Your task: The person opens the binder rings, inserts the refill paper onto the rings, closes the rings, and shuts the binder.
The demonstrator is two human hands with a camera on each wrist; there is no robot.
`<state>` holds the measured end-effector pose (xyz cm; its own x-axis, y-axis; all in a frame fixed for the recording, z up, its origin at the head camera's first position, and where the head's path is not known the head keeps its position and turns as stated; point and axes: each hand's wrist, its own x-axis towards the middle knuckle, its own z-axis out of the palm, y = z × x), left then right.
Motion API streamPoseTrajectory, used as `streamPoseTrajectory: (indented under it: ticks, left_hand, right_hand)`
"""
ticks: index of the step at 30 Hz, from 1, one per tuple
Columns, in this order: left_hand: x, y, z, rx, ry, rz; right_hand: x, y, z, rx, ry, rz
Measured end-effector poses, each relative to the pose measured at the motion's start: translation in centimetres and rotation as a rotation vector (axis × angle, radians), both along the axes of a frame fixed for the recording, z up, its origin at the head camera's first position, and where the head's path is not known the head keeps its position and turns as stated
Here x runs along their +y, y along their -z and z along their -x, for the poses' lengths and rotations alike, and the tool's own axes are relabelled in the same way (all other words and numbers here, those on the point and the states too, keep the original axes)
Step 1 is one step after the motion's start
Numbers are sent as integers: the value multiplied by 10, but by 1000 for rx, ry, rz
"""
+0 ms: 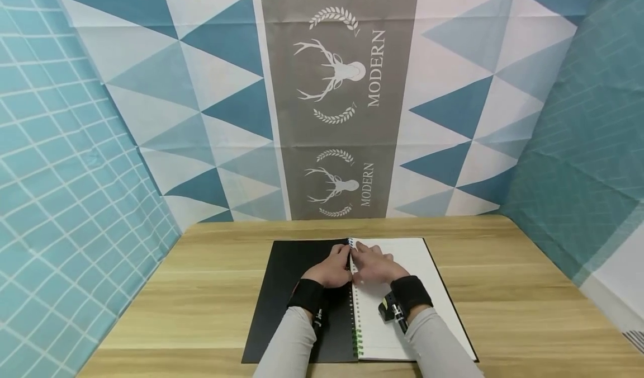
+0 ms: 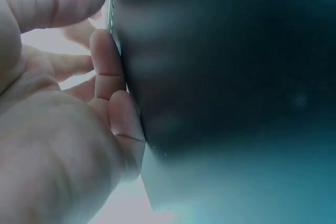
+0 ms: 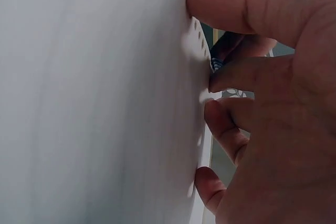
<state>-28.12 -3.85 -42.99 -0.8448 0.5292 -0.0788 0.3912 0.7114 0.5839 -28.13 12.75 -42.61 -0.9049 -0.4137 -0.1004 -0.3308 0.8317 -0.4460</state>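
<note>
An open loose-leaf notebook (image 1: 412, 255) lies on the table, black cover (image 1: 266, 311) to the left and white punched pages to the right. Green binding rings (image 1: 358, 341) show at the near end of its spine, blue rings (image 1: 351, 242) at the far end. My left hand (image 1: 332, 267) reaches in from the cover side, fingers bent at the spine; whether it pinches the binding I cannot tell. From the page side my right hand (image 1: 376, 265) meets it, thumb and fingertips (image 3: 202, 4) touching the hole-punched page edge. The hands hide the spine between them.
The wooden table (image 1: 201, 294) extends on both sides of the notebook. Behind it hangs a patterned cloth (image 1: 226, 87) with deer prints, and teal tiled sheets (image 1: 60, 171) flank the sides. Both wrists wear black straps (image 1: 411, 292) with small cameras.
</note>
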Motion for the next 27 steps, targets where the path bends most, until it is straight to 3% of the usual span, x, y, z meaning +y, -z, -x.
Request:
streamPoseTrajectory:
  ticks: [5,11,18,22,27]
  left_hand:
    - [1,1,0,6,-30,-14]
    - [5,-7,2,-50,-103,-37]
    - [10,-20,6,-133,-210,87]
    - [11,-25,7,-168,-232,111]
    - [11,-28,6,-156,-240,104]
  right_hand:
    - [-1,3,-1,7,6,-7]
    - [0,3,9,21,38,4]
    - [-3,2,20,-41,121,-6]
    - [-5,0,22,-60,128,1]
    - [-6,-2,23,-66,133,8]
